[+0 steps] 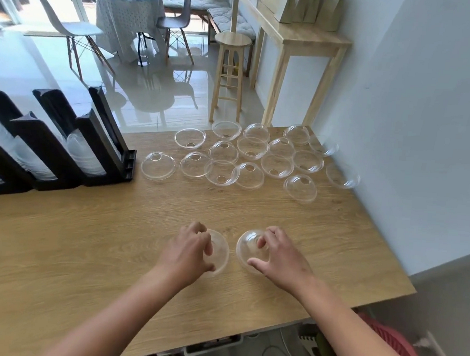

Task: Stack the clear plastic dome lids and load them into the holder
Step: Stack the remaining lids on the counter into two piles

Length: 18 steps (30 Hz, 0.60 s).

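My left hand point(189, 253) grips a clear dome lid point(221, 252) at the middle of the wooden table point(87, 237), fingers curled over its rim. Just to the right, my right hand point(278, 256) holds a second clear dome lid point(245, 246), thumb and fingers around its edge. The two lids sit a short gap apart. Several more clear dome lids point(250, 156) lie scattered at the table's far side, some dome up, some dome down. The black slotted holder point(65, 142) stands at the far left, with stacked clear lids in its slots.
A white wall runs along the table's right side, close to the rightmost lids. Beyond the far edge stand a wooden stool point(230, 75), a wooden side table point(305, 44), chairs and a cloth-covered round table. A pink basket point(394, 350) sits on the floor below right.
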### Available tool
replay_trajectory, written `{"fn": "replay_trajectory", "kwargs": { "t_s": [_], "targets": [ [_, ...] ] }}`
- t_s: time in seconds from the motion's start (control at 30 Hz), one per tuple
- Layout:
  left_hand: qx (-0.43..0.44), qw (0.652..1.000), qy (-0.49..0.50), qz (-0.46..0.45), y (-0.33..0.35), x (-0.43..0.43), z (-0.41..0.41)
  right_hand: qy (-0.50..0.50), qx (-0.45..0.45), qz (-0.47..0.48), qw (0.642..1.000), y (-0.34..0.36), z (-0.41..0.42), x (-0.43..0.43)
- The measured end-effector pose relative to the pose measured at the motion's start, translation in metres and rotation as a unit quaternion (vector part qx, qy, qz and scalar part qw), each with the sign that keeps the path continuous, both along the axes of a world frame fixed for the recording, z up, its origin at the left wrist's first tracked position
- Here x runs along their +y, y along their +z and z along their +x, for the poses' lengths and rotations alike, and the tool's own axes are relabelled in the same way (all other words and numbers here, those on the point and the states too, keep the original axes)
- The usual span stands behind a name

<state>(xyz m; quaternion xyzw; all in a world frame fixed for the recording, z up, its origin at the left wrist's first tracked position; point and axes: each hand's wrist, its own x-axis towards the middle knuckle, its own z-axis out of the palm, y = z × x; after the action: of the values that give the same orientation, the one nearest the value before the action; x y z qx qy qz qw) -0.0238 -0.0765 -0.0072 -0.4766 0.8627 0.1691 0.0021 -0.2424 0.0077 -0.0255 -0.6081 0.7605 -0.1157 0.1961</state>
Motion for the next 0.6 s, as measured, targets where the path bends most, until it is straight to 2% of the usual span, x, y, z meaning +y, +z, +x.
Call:
{"fn": "replay_trajectory", "kwargs": {
  "t_s": [0.13,0.37,0.47,0.53,0.6],
  "targets": [
    [0.031,0.999,0.009,-0.033,-0.011,-0.016,0.005,-0.026,0.013,-0.028,0.999,-0.009,0.006,-0.015],
    [0.069,0.997,0.001,-0.032,-0.015,-0.051,0.012,-0.049,0.029,-0.065,0.996,-0.007,0.011,-0.035],
    [0.111,0.991,-0.001,-0.073,-0.008,-0.086,0.001,-0.11,0.024,-0.133,0.985,0.005,0.0,-0.06],
    [0.113,0.987,-0.018,-0.112,-0.005,-0.111,-0.015,-0.135,0.027,-0.127,0.982,0.012,-0.008,-0.087],
    [0.075,0.985,-0.047,-0.147,-0.004,-0.132,-0.031,-0.141,0.035,-0.097,0.985,0.016,-0.014,-0.116]
  ]
}}
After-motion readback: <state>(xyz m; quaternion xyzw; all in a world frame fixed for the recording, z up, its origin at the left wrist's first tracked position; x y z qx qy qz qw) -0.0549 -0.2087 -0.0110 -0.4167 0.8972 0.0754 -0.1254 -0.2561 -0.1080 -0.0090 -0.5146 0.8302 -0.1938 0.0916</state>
